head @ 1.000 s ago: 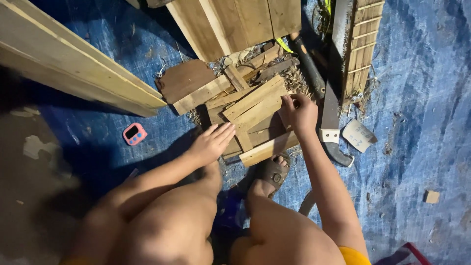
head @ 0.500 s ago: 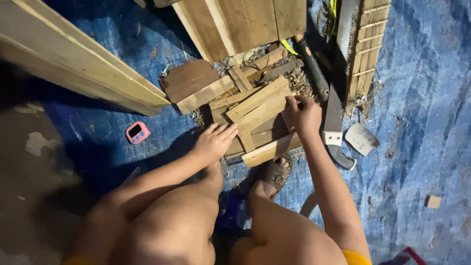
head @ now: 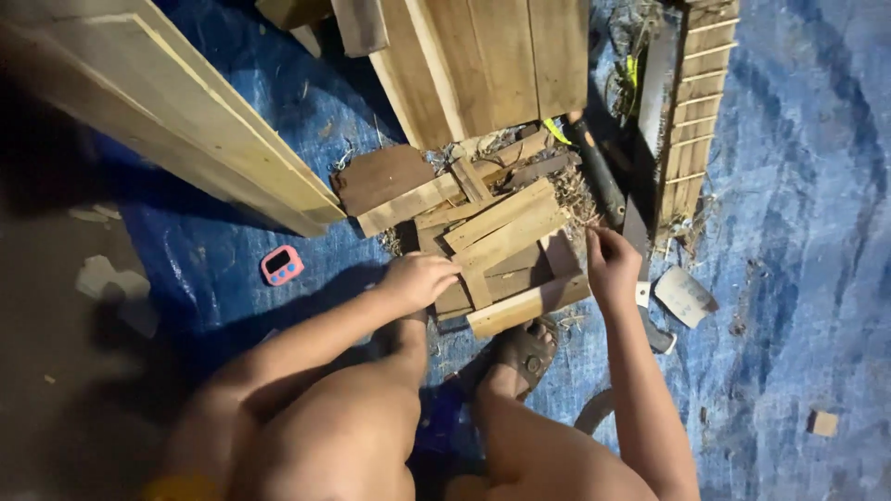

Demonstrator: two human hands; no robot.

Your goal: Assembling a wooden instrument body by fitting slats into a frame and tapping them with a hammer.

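Wood offcuts [head: 506, 237] lie heaped on the blue tarp [head: 789, 232] just ahead of both hands; the left hand [head: 419, 278] now curls its fingers down on the pile's near left edge, where a second ago they lay flat. The right hand [head: 608, 267] has drawn off the planks toward the dark-handled blade [head: 640, 241] beside it, fingers loosely bent, holding nothing I can make out

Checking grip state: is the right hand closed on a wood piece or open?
Loosely curled, gripping no wood. The right hand hovers at the scrap pile's right edge, fingers bent; whether the fingertips pinch something small, cannot tell.
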